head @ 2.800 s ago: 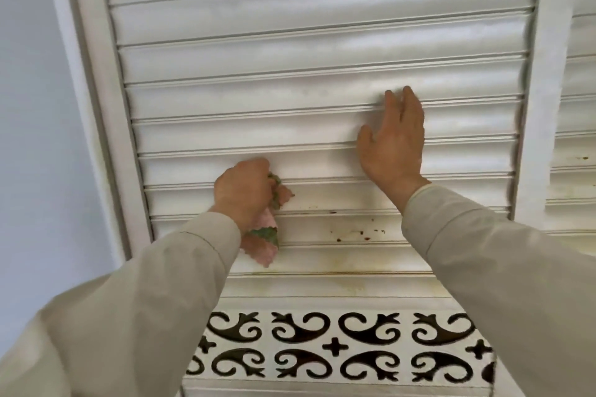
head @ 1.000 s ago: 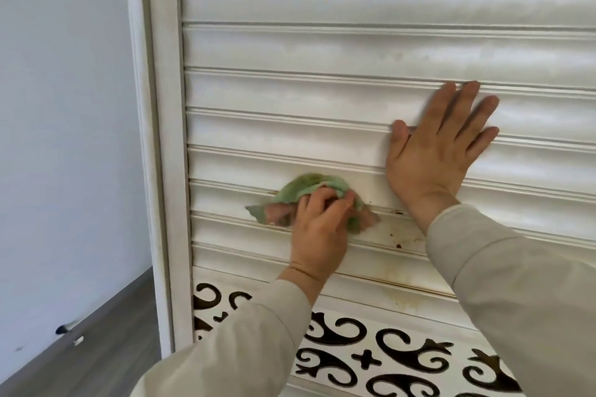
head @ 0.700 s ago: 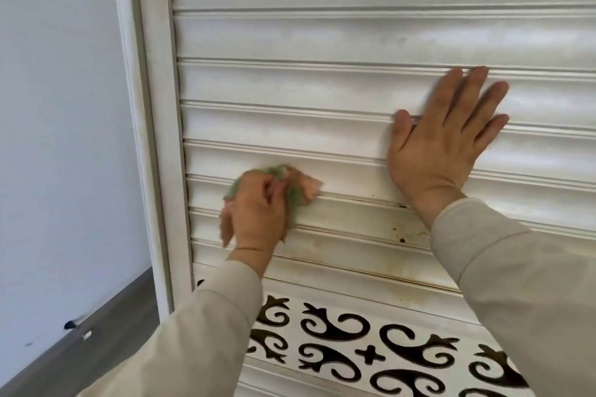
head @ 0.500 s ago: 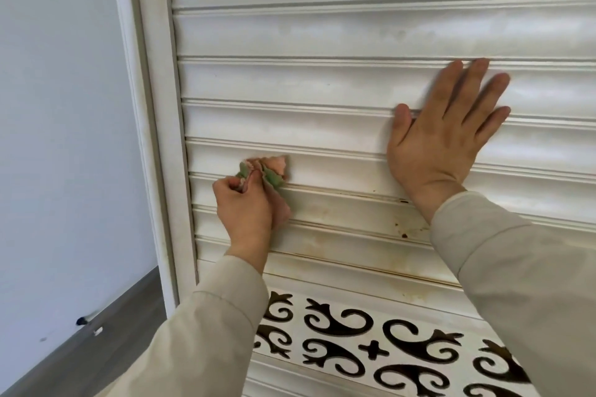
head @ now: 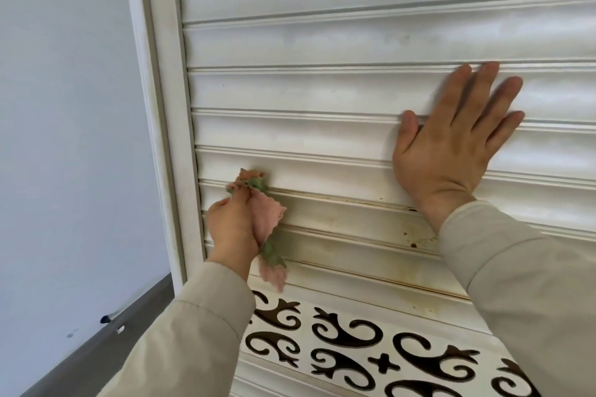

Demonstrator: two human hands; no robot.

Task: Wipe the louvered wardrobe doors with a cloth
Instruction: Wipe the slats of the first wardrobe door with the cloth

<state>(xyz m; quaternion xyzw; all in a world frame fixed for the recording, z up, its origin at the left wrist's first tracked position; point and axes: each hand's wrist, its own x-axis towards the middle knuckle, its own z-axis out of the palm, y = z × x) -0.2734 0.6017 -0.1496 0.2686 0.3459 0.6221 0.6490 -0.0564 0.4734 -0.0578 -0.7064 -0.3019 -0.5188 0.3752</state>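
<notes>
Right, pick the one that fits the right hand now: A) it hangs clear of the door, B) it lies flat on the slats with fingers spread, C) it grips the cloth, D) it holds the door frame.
B: the right hand lies flat against the louvered door, while the left hand grips the cloth.

No legible text, label, brand, number or sign anywhere in view. Dark cut-out scrollwork and plus-shaped motifs on the white fretwork panel [head: 371, 351] below the slats: ornament only, not lettering. Small dark marks low on the wall [head: 64, 106], possibly specks, too small to read.
</notes>
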